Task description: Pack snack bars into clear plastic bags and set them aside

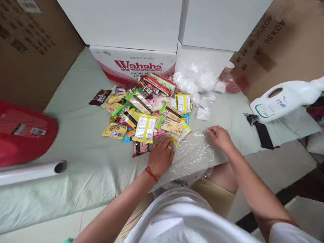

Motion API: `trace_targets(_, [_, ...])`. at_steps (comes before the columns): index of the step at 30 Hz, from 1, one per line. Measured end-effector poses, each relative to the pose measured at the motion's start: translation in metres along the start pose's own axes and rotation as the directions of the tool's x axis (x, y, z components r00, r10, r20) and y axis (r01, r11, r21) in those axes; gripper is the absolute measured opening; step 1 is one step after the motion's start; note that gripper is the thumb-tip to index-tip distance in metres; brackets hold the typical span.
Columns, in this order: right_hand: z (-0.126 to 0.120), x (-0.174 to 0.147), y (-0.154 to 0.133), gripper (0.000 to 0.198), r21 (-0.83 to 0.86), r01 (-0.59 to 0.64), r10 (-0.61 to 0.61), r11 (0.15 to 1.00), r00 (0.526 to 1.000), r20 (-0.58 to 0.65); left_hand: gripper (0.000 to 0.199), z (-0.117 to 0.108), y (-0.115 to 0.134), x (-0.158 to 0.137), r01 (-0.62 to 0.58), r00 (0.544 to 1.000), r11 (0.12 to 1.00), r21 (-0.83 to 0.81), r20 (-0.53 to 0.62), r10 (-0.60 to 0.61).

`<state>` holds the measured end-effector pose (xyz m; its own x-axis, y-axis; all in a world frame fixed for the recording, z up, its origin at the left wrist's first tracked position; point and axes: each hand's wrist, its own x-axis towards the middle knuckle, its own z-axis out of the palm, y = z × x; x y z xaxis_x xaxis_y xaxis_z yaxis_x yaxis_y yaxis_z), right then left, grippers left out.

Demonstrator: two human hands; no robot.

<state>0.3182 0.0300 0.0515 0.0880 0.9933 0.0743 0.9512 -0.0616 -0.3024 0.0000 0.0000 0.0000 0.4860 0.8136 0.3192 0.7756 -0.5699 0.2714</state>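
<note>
A sheet of clear plastic wrap (193, 153) lies spread on the cloth in front of me, its near end hanging over the edge. My right hand (219, 137) pinches its far right corner. At the left side of the wrap, my left hand (162, 156) rests palm down, fingers stretched forward against the snack pile. That heap of snack packets (152, 111) holds several kinds. A yellow-edged white packet (145, 128) and a dark red packet (140, 148) are closest to my left hand. Beyond the wrap sit several film-wrapped bundles (196, 81), their contents unclear.
A Wahaha carton (136, 62) backs the pile, with white boxes (126, 22) above it. At the left are a red container (24, 133) and a white roll (32, 172). A white jug (280, 101), keys (251, 118) and a black flat object (263, 135) lie right.
</note>
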Motion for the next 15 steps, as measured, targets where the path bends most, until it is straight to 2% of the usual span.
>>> trace_targets(2, [-0.008, 0.016, -0.013, 0.031, 0.046, 0.127, -0.127, 0.991, 0.992, -0.004, 0.034, 0.0, 0.002, -0.001, 0.019, 1.0, 1.0, -0.009, -0.002, -0.019])
trace_targets(4, [-0.01, 0.034, -0.03, 0.028, 0.106, 0.282, -0.288, 0.954, 0.956, 0.052, 0.034, -0.001, 0.003, -0.003, 0.031, 1.0, 0.999, -0.025, 0.001, -0.031])
trace_targets(6, [-0.004, 0.052, -0.051, 0.035, 0.213, 0.473, -0.51, 0.855, 0.843, 0.173, 0.034, -0.001, 0.004, -0.005, 0.039, 0.999, 0.998, -0.051, 0.01, -0.038])
trace_targets(8, [0.005, 0.068, -0.069, 0.055, 0.305, 0.571, -0.645, 0.762, 0.71, 0.282, 0.034, -0.003, 0.005, -0.006, 0.036, 0.999, 0.996, -0.076, 0.024, -0.035])
trace_targets(9, [0.009, 0.075, -0.076, 0.064, 0.334, 0.586, -0.674, 0.738, 0.662, 0.328, 0.034, -0.004, 0.005, -0.007, 0.034, 0.999, 0.996, -0.085, 0.032, -0.031])
trace_targets(11, [0.015, 0.085, -0.083, 0.076, 0.365, 0.588, -0.692, 0.722, 0.6, 0.402, 0.035, -0.006, 0.006, -0.008, 0.028, 0.999, 0.995, -0.093, 0.044, -0.024])
trace_targets(13, [0.015, 0.089, -0.08, 0.081, 0.37, 0.582, -0.688, 0.724, 0.571, 0.448, 0.037, -0.008, 0.006, -0.008, 0.033, 0.998, 0.995, -0.094, 0.05, -0.028])
trace_targets(15, [0.011, 0.09, -0.075, 0.073, 0.34, 0.569, -0.659, 0.748, 0.579, 0.48, 0.038, -0.009, 0.006, -0.007, 0.048, 0.998, 0.993, -0.104, 0.05, -0.042])
